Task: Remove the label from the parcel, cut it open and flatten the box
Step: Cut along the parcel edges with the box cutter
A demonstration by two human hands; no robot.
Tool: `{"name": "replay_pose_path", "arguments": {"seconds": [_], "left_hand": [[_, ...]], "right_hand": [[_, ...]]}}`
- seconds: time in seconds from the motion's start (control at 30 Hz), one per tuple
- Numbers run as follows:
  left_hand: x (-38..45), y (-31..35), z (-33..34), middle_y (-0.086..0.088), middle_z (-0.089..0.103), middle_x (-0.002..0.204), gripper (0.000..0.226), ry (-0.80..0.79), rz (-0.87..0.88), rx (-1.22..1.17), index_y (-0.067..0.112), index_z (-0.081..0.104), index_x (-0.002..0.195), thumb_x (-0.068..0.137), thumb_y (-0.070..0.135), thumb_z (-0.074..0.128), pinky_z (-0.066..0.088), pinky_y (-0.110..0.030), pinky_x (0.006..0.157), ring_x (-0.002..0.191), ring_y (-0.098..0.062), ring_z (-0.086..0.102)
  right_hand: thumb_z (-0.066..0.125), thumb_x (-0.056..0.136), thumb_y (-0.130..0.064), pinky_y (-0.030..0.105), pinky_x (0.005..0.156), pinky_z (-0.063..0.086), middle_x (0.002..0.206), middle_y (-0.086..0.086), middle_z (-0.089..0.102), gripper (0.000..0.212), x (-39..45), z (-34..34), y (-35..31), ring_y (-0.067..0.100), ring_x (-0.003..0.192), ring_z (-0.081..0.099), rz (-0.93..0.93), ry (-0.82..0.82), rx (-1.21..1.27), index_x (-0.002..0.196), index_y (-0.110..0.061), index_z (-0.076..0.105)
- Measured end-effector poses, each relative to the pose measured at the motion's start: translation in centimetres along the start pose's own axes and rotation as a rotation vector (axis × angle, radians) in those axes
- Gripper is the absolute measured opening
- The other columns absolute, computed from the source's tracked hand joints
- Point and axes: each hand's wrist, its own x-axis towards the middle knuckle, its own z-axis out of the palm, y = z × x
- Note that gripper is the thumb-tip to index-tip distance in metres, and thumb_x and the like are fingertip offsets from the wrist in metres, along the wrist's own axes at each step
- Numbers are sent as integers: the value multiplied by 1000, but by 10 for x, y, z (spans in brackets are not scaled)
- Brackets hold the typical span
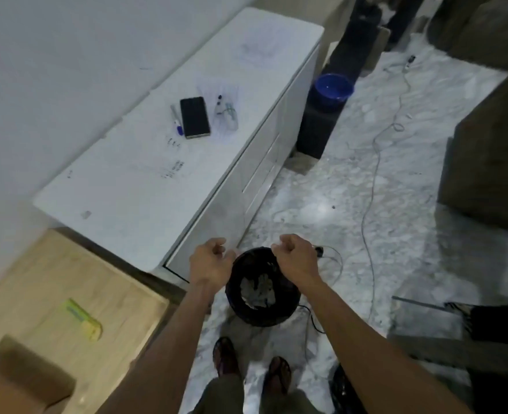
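While both arms are stretched out over the floor in the head view, the left hand point(209, 264) and the right hand point(296, 258) are held just above the rim of a black waste bin point(261, 312), most likely so that peeled label scraps drop straight in; crumpled pale paper is seen lying inside it already. The fingers of both hands are loosely curled, thumb near fingertips, and whether a sliver of label or tape is pinched between them cannot be told from this blurred picture. The parcel point(16, 380), a brown cardboard box, is found well apart from the hands, at the lower left corner, on the wooden table point(121, 297), near a yellow-green cutter-like tool point(82, 319). It is judged that the label step is being finished and that cutting is not yet begun. Room for moving is narrowed: the white cabinet's point(187, 150) corner is set just beside the bin, the table's edge is close to the left forearm, and cables point(372, 180) are trailed across the marble floor near the sandalled feet.
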Motion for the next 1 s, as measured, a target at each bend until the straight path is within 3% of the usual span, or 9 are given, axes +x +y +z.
{"name": "replay_pose_path", "arguments": {"seconds": [0.17, 0.23, 0.3, 0.5, 0.67, 0.77, 0.83, 0.93, 1.0], "left_hand": [[-54, -6, -46, 0, 68, 92, 30, 177, 7, -175, 11, 68, 112, 86, 25, 75, 49, -19, 80, 84, -14, 64], [-76, -17, -68, 1, 67, 87, 22, 232, -17, -235, 13, 69, 106, 87, 22, 75, 46, -7, 66, 75, -10, 61], [-97, -32, -92, 3, 69, 82, 14, 298, -24, -251, 17, 70, 99, 86, 21, 75, 43, -3, 58, 71, -8, 61], [-159, -100, -163, 5, 65, 73, 16, 481, -70, -353, 15, 71, 99, 85, 20, 76, 48, -23, 76, 68, -9, 59], [-219, -177, -217, -3, 61, 81, 24, 594, -138, -421, 3, 67, 109, 90, 17, 71, 50, -25, 71, 69, -7, 56], [-256, -222, -243, -5, 65, 85, 18, 698, -199, -371, 3, 68, 105, 91, 14, 68, 45, -13, 64, 71, -2, 61], [-278, -252, -252, -1, 69, 90, 24, 773, -268, -351, 10, 71, 110, 89, 22, 72, 49, -25, 75, 86, -15, 67], [-301, -285, -255, -4, 72, 95, 35, 821, -327, -369, 11, 71, 118, 87, 28, 74, 45, -27, 79, 87, -18, 65], [-306, -300, -256, -7, 72, 103, 41, 846, -347, -371, 9, 69, 122, 88, 31, 74, 46, -30, 83, 89, -18, 63]], "right_hand": [[65, 90, -30, 26, 85, 43, 112, -3, 64, 32, -37, 5, -40, 14, 101, 58, -149, -86, -5, 120, -20, 63], [65, 89, -27, 28, 87, 45, 113, -3, 65, 31, -56, 15, -55, 16, 102, 60, -190, -140, 0, 120, -20, 64], [65, 89, -25, 32, 89, 49, 113, -2, 65, 31, -78, 31, -68, 17, 102, 60, -236, -214, 4, 120, -21, 63], [70, 88, -25, 34, 89, 53, 107, -2, 68, 28, -147, 105, -99, 16, 95, 65, -389, -396, -16, 115, -16, 68], [73, 86, -24, 36, 82, 51, 103, 2, 69, 26, -211, 180, -118, 16, 80, 62, -469, -530, -94, 110, -15, 68], [71, 87, -26, 25, 80, 44, 105, 0, 69, 24, -250, 218, -122, 13, 88, 63, -556, -568, -182, 110, -21, 67], [71, 87, -28, 22, 78, 40, 110, -1, 67, 26, -271, 239, -121, 10, 89, 62, -582, -610, -224, 113, -22, 66], [67, 91, -27, 21, 79, 39, 117, -1, 60, 33, -297, 260, -119, 6, 85, 61, -614, -681, -275, 123, -21, 63], [67, 92, -26, 22, 80, 42, 125, 2, 60, 36, -305, 274, -117, 14, 99, 65, -633, -696, -270, 126, -20, 61]]}}
